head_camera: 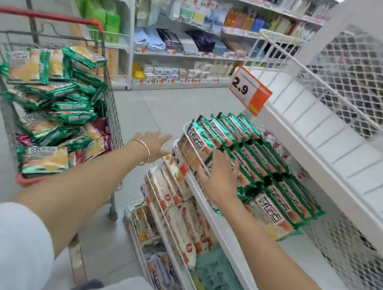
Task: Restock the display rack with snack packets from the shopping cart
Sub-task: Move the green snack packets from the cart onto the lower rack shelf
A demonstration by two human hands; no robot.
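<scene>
Pressing right hand (218, 174) flat, fingers spread, on green snack packets (277, 199) on display rack (222, 228) middle shelf. Likely squaring rows upright behind wire rail (193, 151). Left hand (155, 145) empty, fingers straight, between rack and shopping cart (42, 15), probably poised for next grab. Cart heaped with loose packets (48, 100); much restocking left.

We saw bright, even store light, seemingly from overhead, with no hard shadows. Just past the fingers of the right hand (220, 177), the snack packets (248, 149) were fairly sharp and their green foil glinted. Well beyond the fingertips of the left hand (154, 143), the far shelves (183, 53) were smeared by motion blur. Up and right of the fingers the display rack (363, 80) was blurred and its rails bowed. Left of them the shopping cart (42, 15) leaned, bent by the wide lens.
</scene>
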